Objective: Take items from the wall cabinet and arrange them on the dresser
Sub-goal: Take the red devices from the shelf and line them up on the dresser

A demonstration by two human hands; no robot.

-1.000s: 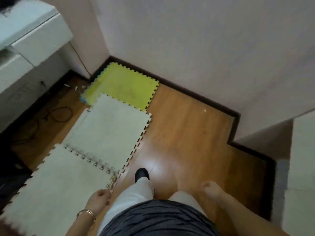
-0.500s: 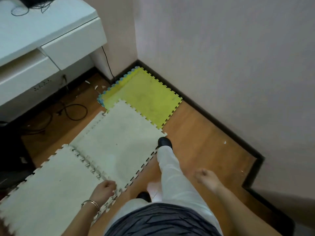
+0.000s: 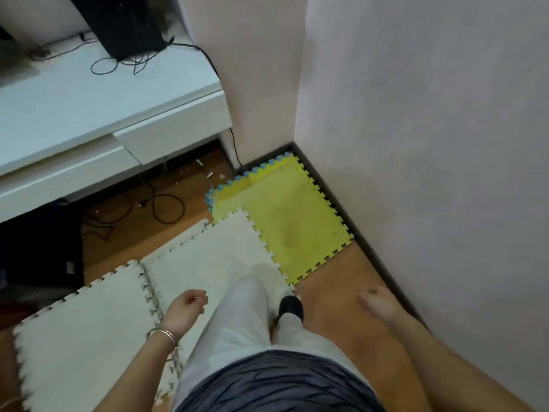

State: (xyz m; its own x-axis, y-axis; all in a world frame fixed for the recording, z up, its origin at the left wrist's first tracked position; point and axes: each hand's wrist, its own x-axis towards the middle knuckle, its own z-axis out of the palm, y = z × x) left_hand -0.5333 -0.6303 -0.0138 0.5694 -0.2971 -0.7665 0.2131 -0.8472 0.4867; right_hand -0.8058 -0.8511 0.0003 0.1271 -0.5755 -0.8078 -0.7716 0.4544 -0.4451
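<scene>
1. Bottom of the frame: the person's dark striped top (image 3: 279,382) and pale trousers (image 3: 237,322), one leg forward, a black shoe (image 3: 291,304) showing at the lower centre.
2. Left hand (image 3: 187,306), lower centre-left: fingers curled loosely inward, nothing in them, touching nothing; a metal bangle (image 3: 163,336) rings the wrist.
3. Right hand (image 3: 375,301), lower right: smeared by motion blur, so how far its fingers are spread I cannot tell; nothing visible in it, and it hangs over bare wooden floor (image 3: 335,292) near the wall's dark skirting.
4. Under the left arm, pale foam puzzle mats (image 3: 89,322) lie interlocked across the lower left.
5. Just beyond, centre frame, a yellow foam mat (image 3: 297,221) sits in the corner, a blue mat edge (image 3: 212,193) peeking out at its far left side.
6. Middle left: black cables (image 3: 166,206) loop on the floor below the furniture.
7. Upper left: the white desk (image 3: 89,108) with drawer fronts, the task's landing place; its top carries a black box (image 3: 121,22) and thin black wire (image 3: 118,62).
8. The wall cabinet is out of view; plain walls (image 3: 416,114) fill the right.
</scene>
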